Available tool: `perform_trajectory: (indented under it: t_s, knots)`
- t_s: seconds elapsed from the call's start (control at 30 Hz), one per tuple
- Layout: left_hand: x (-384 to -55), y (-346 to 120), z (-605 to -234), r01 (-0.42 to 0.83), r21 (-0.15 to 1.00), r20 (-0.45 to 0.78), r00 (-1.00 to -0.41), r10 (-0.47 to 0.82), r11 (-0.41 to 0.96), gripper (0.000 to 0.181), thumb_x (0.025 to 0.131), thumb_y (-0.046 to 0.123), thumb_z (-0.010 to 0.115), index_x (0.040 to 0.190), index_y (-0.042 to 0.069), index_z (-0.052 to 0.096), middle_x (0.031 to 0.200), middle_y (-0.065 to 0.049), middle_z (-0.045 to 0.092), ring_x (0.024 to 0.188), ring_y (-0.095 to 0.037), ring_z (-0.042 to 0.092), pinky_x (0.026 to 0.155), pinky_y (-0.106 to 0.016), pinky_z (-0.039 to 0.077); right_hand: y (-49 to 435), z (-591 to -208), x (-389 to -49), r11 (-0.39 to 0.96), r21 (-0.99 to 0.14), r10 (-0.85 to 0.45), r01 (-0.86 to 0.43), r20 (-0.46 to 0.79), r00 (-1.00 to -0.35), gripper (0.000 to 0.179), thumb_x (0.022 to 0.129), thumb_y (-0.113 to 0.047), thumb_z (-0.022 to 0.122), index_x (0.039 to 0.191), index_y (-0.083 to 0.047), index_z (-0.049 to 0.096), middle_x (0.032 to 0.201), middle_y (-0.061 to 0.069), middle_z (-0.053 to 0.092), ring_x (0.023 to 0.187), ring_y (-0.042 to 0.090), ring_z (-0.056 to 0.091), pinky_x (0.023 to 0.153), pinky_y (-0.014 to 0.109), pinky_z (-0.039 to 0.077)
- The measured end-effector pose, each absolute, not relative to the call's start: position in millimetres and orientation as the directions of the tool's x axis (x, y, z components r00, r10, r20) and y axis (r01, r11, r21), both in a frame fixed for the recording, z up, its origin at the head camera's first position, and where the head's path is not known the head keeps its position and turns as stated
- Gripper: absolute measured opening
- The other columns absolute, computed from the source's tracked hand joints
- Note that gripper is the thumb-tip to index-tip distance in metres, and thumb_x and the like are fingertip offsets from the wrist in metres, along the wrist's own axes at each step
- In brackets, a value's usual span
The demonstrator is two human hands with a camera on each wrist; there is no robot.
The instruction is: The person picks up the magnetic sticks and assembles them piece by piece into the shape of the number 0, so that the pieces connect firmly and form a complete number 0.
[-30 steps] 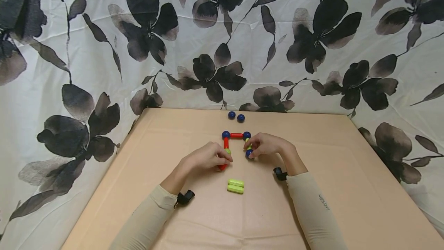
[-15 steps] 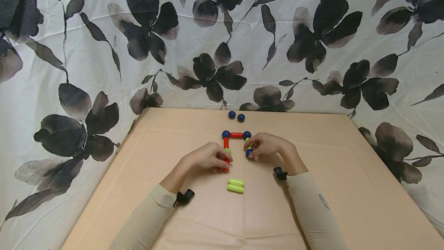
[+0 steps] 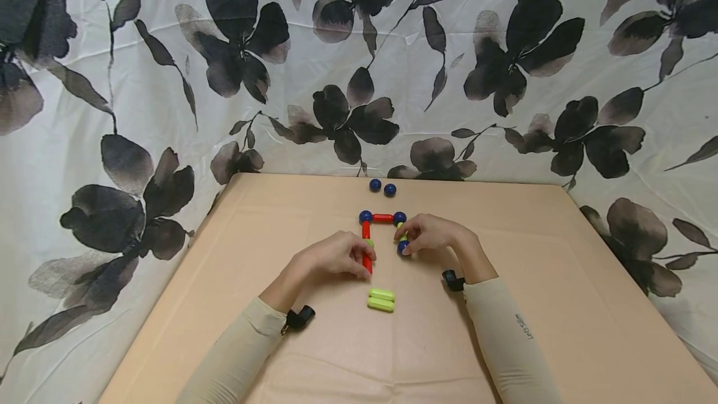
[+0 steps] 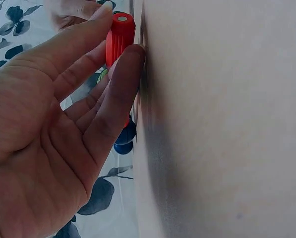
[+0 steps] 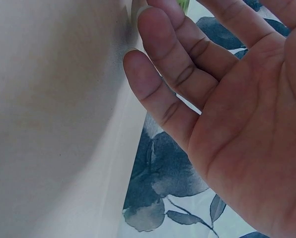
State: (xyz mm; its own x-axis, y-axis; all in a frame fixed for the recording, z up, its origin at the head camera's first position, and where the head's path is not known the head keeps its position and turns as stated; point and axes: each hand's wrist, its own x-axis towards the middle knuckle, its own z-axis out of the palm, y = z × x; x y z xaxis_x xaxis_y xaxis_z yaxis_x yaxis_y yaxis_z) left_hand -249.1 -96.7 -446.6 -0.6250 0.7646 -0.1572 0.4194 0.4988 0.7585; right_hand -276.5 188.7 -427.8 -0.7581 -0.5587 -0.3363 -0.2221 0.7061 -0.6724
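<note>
In the head view, my left hand (image 3: pixel 336 255) pinches a red magnetic rod (image 3: pixel 367 263) between thumb and fingers. The rod stands in line below a small green piece (image 3: pixel 369 242) and a second red rod (image 3: pixel 366 230). A grey disc marks the near end of the held red rod (image 4: pixel 121 37) in the left wrist view. Across the frame, my right hand (image 3: pixel 434 233) holds a green rod (image 3: pixel 401 227), its thumb at a lower blue ball (image 3: pixel 402 247). Fingers hide most of that rod. Two upper blue balls (image 3: pixel 366 216) are joined by a horizontal red rod (image 3: pixel 382 219).
Two loose blue balls (image 3: pixel 382 187) lie near the table's far edge. Nearer the person, a pair of green rods (image 3: pixel 381 300) lie side by side. Behind the tan table (image 3: pixel 477 341) hangs a flowered cloth (image 3: pixel 432 92).
The held red rod has swung from a slant into line with the left column, and the left thumb and fingers have shifted along with it. My right hand keeps its place.
</note>
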Motion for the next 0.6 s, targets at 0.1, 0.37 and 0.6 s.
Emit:
perform_trajectory:
  t_s: [0.1,0.37,0.6]
  knots:
    - [-247,-97,-447,0.433,0.748,-0.153,-0.625,0.765,0.503,0.029,0.085,0.022,0.088,0.11,0.013,0.075,0.075,-0.001,0.069,0.065,-0.008,0.059,0.061,-0.023,0.046,189,-429,-276,0.705,-0.674,-0.557,-0.22,-0.334,-0.761,0.03,0.09,-0.018,0.082,0.119,-0.013,0.076,0.089,0.008,0.063,0.086,0.023,0.056,0.078,0.035,0.043]
    - [-243,-93,-444,0.491,0.68,-0.152,-0.632,0.76,0.545,0.036,0.08,0.027,0.092,0.108,0.015,0.072,0.078,0.0,0.068,0.064,-0.01,0.059,0.06,-0.024,0.048,189,-430,-277,0.708,-0.671,-0.553,-0.218,-0.336,-0.763,0.03,0.09,-0.018,0.082,0.119,-0.013,0.076,0.089,0.008,0.063,0.086,0.023,0.055,0.077,0.035,0.043]
    - [-238,-90,-440,0.563,0.572,-0.141,-0.649,0.748,0.596,0.029,0.082,0.028,0.091,0.103,0.018,0.072,0.078,0.004,0.066,0.068,-0.01,0.056,0.063,-0.025,0.046,190,-431,-278,0.705,-0.673,-0.558,-0.222,-0.335,-0.759,0.031,0.09,-0.019,0.082,0.119,-0.014,0.076,0.088,0.008,0.063,0.084,0.022,0.055,0.076,0.035,0.042]
